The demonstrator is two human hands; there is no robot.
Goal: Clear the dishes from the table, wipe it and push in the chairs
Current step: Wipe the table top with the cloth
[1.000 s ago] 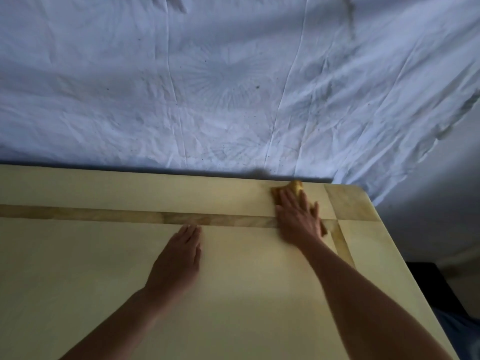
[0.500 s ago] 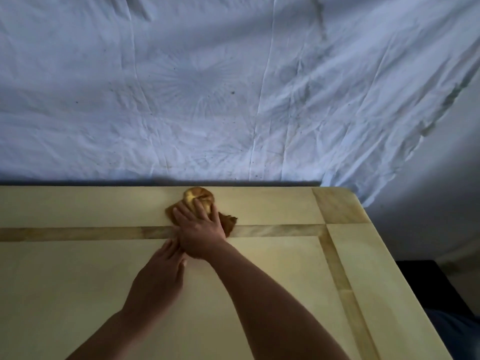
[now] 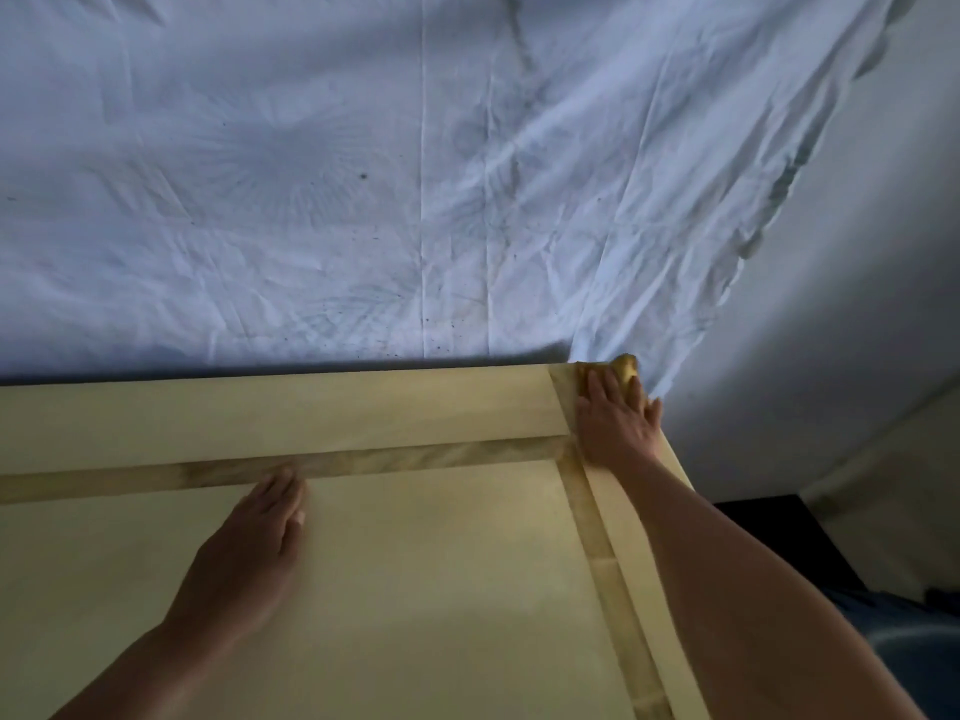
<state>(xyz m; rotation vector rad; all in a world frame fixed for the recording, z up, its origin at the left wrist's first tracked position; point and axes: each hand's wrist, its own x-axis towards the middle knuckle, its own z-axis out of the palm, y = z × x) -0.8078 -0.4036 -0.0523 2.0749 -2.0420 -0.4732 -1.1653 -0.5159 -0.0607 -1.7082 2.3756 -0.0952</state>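
Observation:
A pale yellow table (image 3: 415, 589) with darker inlaid bands fills the lower half of the view. My right hand (image 3: 615, 423) lies flat on a yellow-brown cloth (image 3: 623, 368) at the table's far right corner; only the cloth's far edge shows past my fingers. My left hand (image 3: 249, 548) rests palm down on the bare tabletop, fingers together, its fingertips touching the inlaid band. No dishes or chairs are in view.
A wrinkled white sheet (image 3: 415, 200) hangs right behind the table's far edge. A plain wall (image 3: 857, 330) stands to the right. Beyond the table's right edge lie a dark object (image 3: 779, 537) and blue fabric (image 3: 909, 641) low down.
My right hand slid the cloth along the far edge, first left toward the middle, then right to the far right corner. My left hand stayed flat on the table.

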